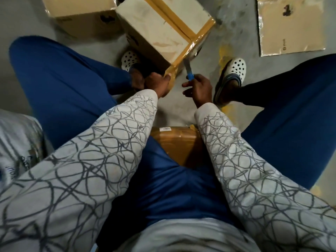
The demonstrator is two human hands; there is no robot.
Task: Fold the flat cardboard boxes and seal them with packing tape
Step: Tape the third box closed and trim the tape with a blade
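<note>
Under you lies a grey, scuffed concrete floor (234, 24); worn yellow paint (224, 51) streaks it right of the frame's centre.

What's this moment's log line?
left hand: holds tape at box corner | right hand: grips knife, blade at tape | box: top taped | flat cardboard: unfolded

Matt cardboard box (160, 31), glossy tape (183, 57), rough concrete floor (234, 22)

A person seen from above wears a light grey long-sleeved top (172, 233). Its sleeves (109, 142) carry dark grey scribbled loops and end at the wrists of the left hand (158, 84) and right hand (200, 88). The trousers (63, 79) are bright blue. The white clogs (236, 68) have round holes and grey heel straps.
</note>
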